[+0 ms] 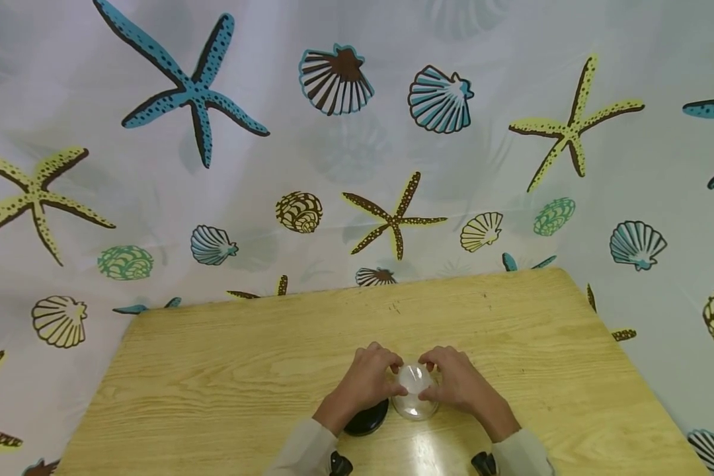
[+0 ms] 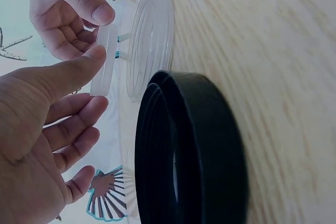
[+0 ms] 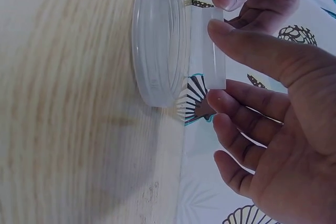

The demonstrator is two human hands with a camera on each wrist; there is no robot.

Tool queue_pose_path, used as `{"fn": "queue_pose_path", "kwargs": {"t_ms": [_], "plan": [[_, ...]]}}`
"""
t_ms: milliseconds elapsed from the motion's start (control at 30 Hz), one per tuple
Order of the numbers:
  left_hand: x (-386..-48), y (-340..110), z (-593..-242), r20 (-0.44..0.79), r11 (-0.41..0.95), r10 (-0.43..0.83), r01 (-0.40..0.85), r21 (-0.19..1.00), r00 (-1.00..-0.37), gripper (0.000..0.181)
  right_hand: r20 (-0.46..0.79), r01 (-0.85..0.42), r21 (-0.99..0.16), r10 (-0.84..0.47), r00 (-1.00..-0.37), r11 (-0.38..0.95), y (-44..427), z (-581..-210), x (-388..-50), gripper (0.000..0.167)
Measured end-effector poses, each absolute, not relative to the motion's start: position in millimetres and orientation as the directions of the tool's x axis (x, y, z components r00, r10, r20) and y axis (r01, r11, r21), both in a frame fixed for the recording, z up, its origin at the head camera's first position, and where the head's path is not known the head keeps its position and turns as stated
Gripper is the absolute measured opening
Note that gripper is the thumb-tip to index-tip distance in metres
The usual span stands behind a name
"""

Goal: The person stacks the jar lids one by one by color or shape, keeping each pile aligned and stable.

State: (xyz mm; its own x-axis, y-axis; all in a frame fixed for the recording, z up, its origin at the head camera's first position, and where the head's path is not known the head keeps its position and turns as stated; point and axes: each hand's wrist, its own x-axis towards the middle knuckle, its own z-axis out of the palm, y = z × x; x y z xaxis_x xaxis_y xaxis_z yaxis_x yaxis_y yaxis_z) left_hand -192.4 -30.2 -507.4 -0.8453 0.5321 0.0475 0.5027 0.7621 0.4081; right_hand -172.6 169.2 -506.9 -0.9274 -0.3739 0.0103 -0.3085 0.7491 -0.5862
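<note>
My left hand [image 1: 364, 378] and right hand [image 1: 457, 379] pinch a small translucent white disc [image 1: 415, 378] from opposite sides, thumbs on the near face and fingertips at the rim. In the left wrist view the disc [image 2: 104, 61] stands apart from the table, above a larger clear round dish [image 2: 164, 35]. That clear dish [image 3: 146, 51] lies on the table, its raised rim showing in the right wrist view. Left of it, partly covered by my left forearm in the head view, is a black round ring-shaped piece [image 1: 369, 420] with a stepped rim [image 2: 210, 124].
A light wooden table [image 1: 244, 370] carries these things near its front edge. Behind it and at both sides hangs a white cloth [image 1: 262, 152] printed with starfish and shells. Black wrist straps [image 1: 340, 464] show at the sleeves.
</note>
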Motion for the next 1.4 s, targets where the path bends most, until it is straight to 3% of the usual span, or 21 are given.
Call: {"fn": "queue_pose_path", "kwargs": {"t_ms": [1400], "plan": [[-182.0, -28.7, -520.9, 0.003, 0.783, 0.560, 0.530, 0.327, -0.829, 0.041, 0.025, -0.363, -0.529, -0.413, -0.910, 0.767, 168.8, -521.8, -159.9, 0.046]]}}
